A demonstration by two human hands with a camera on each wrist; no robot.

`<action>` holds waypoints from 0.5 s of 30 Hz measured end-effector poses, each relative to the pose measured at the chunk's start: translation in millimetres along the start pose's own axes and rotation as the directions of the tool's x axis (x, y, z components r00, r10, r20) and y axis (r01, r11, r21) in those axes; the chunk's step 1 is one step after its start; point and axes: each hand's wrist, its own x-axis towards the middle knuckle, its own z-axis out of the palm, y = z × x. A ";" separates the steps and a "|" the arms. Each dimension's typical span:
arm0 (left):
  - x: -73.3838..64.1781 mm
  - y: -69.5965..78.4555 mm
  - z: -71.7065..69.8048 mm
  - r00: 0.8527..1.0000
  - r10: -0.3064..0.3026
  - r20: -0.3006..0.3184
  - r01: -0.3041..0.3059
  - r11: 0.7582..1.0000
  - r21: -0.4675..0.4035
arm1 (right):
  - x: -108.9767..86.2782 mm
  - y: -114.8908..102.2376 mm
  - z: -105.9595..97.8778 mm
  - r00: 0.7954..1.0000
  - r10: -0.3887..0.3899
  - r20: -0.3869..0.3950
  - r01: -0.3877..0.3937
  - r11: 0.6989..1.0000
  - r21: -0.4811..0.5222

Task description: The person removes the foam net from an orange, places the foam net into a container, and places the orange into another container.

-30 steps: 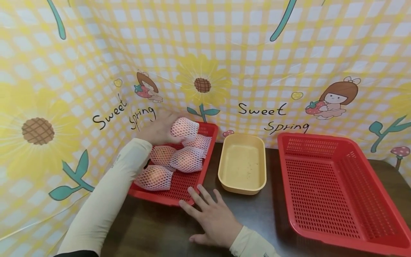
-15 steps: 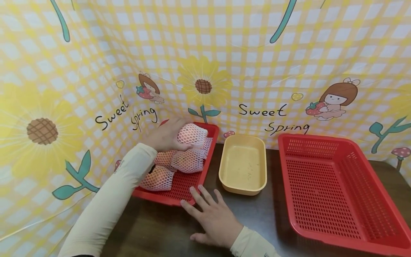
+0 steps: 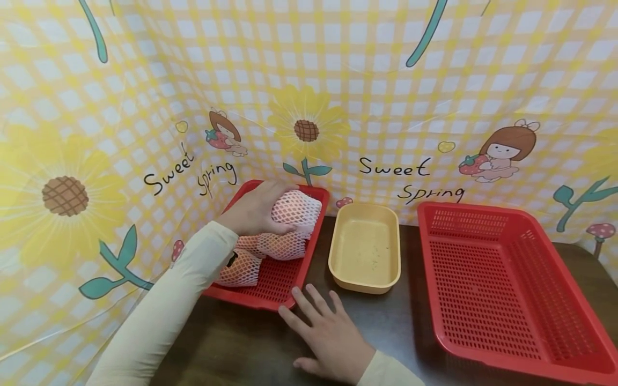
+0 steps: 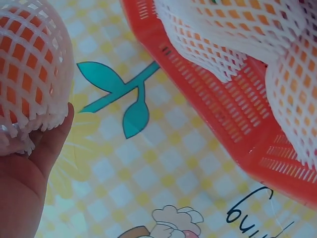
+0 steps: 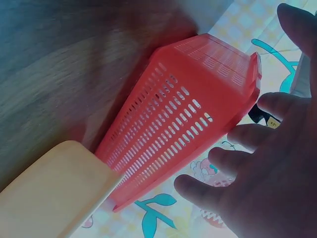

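Observation:
My left hand (image 3: 256,208) grips a round orange-red fruit (image 3: 296,209) in a white foam net, over the far right part of the left red basket (image 3: 281,281). The kind of fruit is hidden by the net. Below it in that basket lie several more netted fruits (image 3: 241,268), some partly covered by my left hand and arm. In the left wrist view the held fruit (image 4: 29,64) sits against my curled thumb and fingers. My right hand (image 3: 333,335) is spread with straight fingers beside the basket's near right corner, holding nothing; whether it touches the rim I cannot tell.
A pale yellow tub (image 3: 365,252) stands right of the left basket. Farther right is a larger red basket (image 3: 487,295) with nothing in it. All stand on a dark wooden table (image 3: 232,343), with a checked cloth (image 3: 386,96) hanging behind and at the left.
My left hand has carried the netted fruit to the right and slightly lower, over the basket's far right part. My right hand has shifted a little right and toward me, fingers still spread.

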 end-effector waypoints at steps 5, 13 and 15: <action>-0.8 9.2 1.2 1.000 0.006 0.007 -0.006 1.000 0.000 | -10.2 2.5 -3.0 0.999 0.023 -0.035 -0.022 0.999 0.029; -3.4 23.2 6.4 1.000 -0.009 0.009 0.009 0.999 -0.036 | -31.0 9.9 -6.9 0.993 0.069 -0.093 -0.067 0.997 0.025; -4.9 26.2 7.6 1.000 -0.008 0.010 0.008 0.999 -0.042 | -38.1 11.4 -6.7 0.992 0.083 -0.094 -0.081 0.996 0.029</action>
